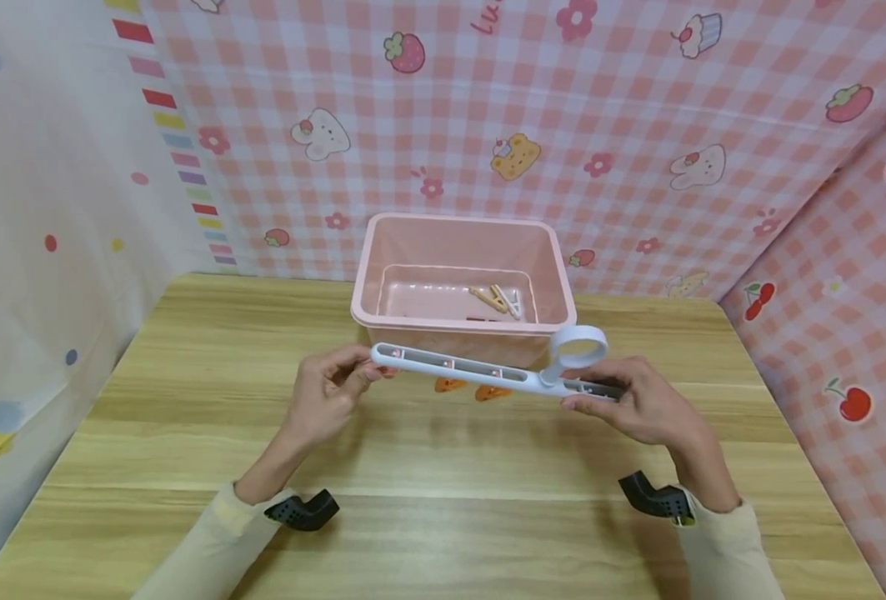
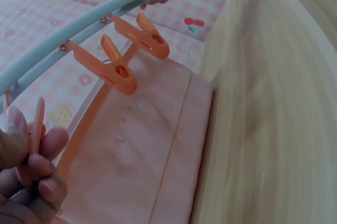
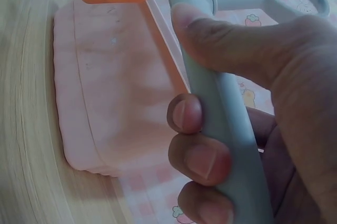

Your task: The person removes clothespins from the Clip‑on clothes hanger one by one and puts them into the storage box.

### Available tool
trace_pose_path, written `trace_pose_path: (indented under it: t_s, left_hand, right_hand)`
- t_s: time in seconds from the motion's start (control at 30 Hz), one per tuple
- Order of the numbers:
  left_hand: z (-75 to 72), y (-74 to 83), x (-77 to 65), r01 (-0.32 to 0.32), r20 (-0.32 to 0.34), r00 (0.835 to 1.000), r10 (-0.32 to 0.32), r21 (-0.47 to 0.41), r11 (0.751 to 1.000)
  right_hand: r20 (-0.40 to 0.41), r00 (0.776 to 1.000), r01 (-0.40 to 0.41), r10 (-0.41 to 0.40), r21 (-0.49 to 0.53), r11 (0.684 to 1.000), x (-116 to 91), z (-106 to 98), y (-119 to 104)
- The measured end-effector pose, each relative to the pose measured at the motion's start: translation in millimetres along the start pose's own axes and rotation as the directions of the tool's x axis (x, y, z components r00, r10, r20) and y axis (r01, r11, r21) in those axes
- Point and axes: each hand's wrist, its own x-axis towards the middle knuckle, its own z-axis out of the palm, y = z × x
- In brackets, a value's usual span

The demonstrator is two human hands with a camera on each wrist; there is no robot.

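Note:
My right hand (image 1: 645, 404) grips one end of a pale blue clip hanger (image 1: 543, 384), thumb on one side of the bar and fingers curled round the other. The hanger is held level above the table, its round hook (image 1: 598, 335) toward the right. Two orange clothespins (image 2: 108, 74) hang from the bar in the left wrist view. At the hanger's other end, my left hand (image 1: 322, 396) pinches another orange clothespin (image 2: 38, 126) between thumb and fingers; the fingers hide much of it.
A pink plastic bin (image 1: 360, 313) stands behind the hanger on the wooden table (image 1: 443, 533). Inside it lie a tan clothespin (image 1: 486, 298), a white clothespin (image 1: 513, 305) and something dark red. Patterned cloth (image 1: 443, 125) hangs behind and at both sides.

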Motion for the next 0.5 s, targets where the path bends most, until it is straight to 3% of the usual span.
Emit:
trace_pose_path:
  t_s: [0.1,0.37,0.5]
  left_hand:
    - [0.1,0.3,0.1,-0.026,-0.029,0.999,0.027,0.038,0.999]
    - [-0.9,-1.8,-0.7,0.055,0.039,0.998,-0.053,-0.035,0.998]
    - [0.9,-3.7,-1.6,-0.028,-0.041,0.999,0.029,0.020,0.999]
  right_hand:
    - [-0.016,1.000,0.000,0.000,-0.007,1.000,-0.2,0.3,-1.1]
    - [-0.028,1.000,0.011,-0.011,-0.008,1.000,0.5,1.4,-1.7]
    - [-0.030,1.000,-0.006,0.006,-0.022,1.000,0.4,1.9,-4.1]
